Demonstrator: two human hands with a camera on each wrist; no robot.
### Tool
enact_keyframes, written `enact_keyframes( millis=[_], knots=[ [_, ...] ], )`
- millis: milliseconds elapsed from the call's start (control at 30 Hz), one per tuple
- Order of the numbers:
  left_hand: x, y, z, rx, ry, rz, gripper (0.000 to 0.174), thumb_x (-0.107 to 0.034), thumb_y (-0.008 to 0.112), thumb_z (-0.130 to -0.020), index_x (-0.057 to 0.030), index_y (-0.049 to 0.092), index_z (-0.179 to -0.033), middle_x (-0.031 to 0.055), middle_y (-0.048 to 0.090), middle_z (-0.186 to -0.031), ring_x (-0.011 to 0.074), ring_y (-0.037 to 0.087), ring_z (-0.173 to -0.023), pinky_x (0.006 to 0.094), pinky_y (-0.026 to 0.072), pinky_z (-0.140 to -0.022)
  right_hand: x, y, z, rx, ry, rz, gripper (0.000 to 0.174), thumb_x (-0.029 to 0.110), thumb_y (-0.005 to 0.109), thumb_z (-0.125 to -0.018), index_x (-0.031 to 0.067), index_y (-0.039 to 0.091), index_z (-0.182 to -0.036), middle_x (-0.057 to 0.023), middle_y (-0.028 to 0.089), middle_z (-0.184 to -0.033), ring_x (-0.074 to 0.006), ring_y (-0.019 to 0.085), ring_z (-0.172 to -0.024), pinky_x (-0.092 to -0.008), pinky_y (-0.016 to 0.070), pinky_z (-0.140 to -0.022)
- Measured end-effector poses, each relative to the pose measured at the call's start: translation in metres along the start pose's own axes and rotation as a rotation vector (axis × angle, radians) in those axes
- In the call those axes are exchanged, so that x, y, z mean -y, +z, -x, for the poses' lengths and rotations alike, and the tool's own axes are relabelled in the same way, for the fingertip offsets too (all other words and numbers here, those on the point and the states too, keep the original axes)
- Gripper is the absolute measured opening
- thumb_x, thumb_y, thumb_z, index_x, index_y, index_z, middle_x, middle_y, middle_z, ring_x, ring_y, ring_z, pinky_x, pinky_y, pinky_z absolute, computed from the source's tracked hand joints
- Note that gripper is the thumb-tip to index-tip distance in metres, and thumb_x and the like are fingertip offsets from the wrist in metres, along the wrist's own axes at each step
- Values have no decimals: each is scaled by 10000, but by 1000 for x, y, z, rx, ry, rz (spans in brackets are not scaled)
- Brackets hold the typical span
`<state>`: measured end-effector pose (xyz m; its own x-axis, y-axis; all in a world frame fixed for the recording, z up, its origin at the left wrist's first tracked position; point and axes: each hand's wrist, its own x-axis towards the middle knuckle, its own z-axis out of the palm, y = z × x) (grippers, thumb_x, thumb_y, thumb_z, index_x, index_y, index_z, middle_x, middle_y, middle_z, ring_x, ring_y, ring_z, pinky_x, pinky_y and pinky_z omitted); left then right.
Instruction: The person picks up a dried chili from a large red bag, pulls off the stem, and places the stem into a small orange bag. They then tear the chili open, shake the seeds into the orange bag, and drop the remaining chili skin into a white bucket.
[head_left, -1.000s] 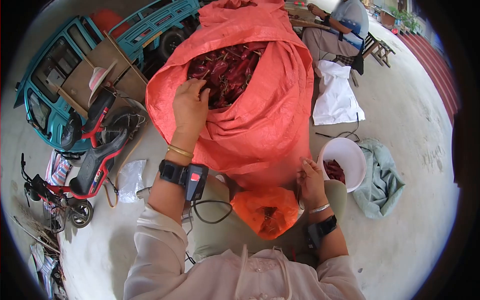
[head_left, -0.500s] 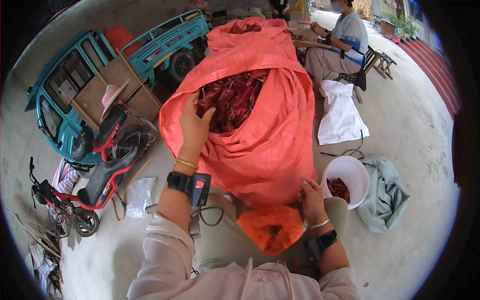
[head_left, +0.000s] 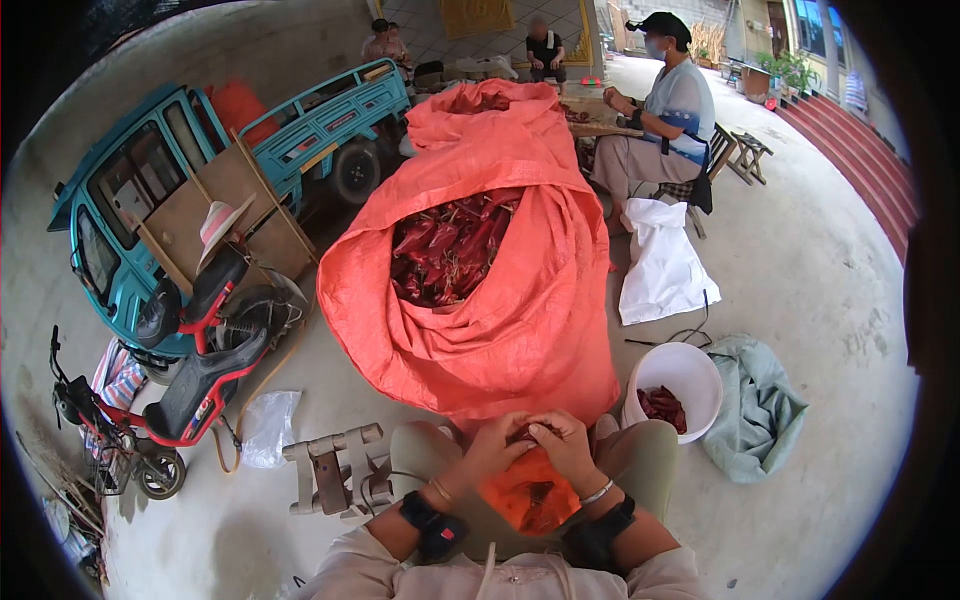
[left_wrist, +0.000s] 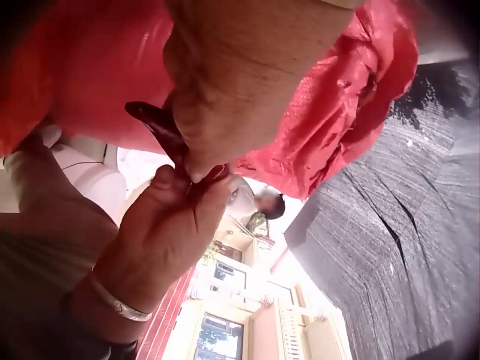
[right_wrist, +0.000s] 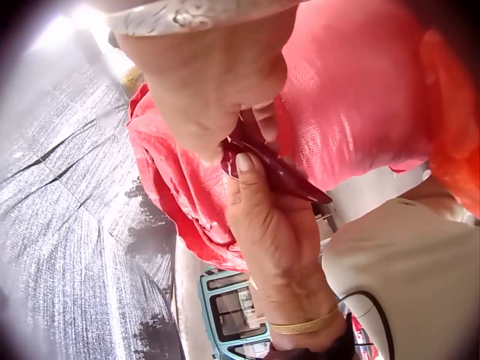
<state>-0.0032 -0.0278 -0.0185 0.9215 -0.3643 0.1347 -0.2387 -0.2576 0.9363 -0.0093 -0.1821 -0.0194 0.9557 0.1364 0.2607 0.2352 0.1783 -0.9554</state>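
Both hands meet above my lap, working on one dark red dried chili pepper (right_wrist: 296, 178). My left hand (head_left: 493, 449), with a gold bangle, grips the pepper's body, its thumb lying along it in the right wrist view. My right hand (head_left: 566, 452), with a silver bracelet, pinches the pepper's other end; its fingertips are partly hidden. Just below the hands, an orange plastic bag (head_left: 530, 490) with dark bits inside hangs between the knees. In front stands a big red woven sack (head_left: 490, 365), its mouth folded open on a heap of dried chilies (head_left: 450, 250).
To the right, a white bucket (head_left: 705, 385) holds some chilies, beside a grey-green sack (head_left: 755, 420). A white bag (head_left: 665, 265) lies farther off. A small wooden stool (head_left: 335, 470), red scooter (head_left: 195, 390) and blue three-wheeler (head_left: 140, 200) are left. A person (head_left: 670, 110) sits behind, right.
My left hand has left the red sack's mouth and come down to my lap with a chili pepper. The right hand has moved left to meet it. The head view has tilted up.
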Motion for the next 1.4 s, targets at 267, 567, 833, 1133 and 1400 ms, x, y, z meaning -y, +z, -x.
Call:
enact_keyframes(
  millis=[267, 567, 833, 1133, 1400],
  knots=[
    [2, -4, -6, 102, -137, 383, 251, -44, 541, -830, -1, 524, -1076, 17, 569, -958, 89, 534, -897, 223, 435, -791, 0, -8, -1, -75, 20, -7, 104, 9, 575, -778, -13, 622, -868, -61, 573, -792, -122, 557, -687, -235, 451, -610],
    [6, -4, -8, 183, -306, 606, 182, -115, 514, -863, -23, 561, -1012, -27, 555, -856, 40, 501, -746, 191, 424, -672, -3, -14, -1, -37, -21, 93, 57, 17, 599, -755, -3, 614, -806, -65, 587, -690, -127, 547, -626, -231, 436, -571],
    [1, -8, -10, 250, -299, 389, 131, -85, 549, -832, -19, 581, -941, -29, 553, -788, 42, 499, -698, 195, 427, -627, -4, -11, -3, -33, -207, 368, 64, 43, 584, -769, -20, 576, -780, -69, 560, -645, -103, 528, -592, -253, 432, -540],
    [1, -9, -9, 177, -92, 170, 85, -46, 577, -796, 11, 567, -857, -26, 519, -694, 40, 460, -655, 195, 403, -585, -3, -5, -1, -26, 318, -123, 177, 102, 505, -841, 40, 518, -675, 18, 454, -569, -63, 395, -466, -208, 314, -426],
    [0, -9, -8, 190, -78, 220, 114, 7, 547, -805, -2, 580, -914, -27, 552, -765, 43, 492, -694, 189, 427, -630, -9, -12, 0, 40, 536, -684, 155, 153, 514, -852, 73, 512, -719, 18, 444, -558, -52, 343, -441, -192, 262, -403]
  ],
)
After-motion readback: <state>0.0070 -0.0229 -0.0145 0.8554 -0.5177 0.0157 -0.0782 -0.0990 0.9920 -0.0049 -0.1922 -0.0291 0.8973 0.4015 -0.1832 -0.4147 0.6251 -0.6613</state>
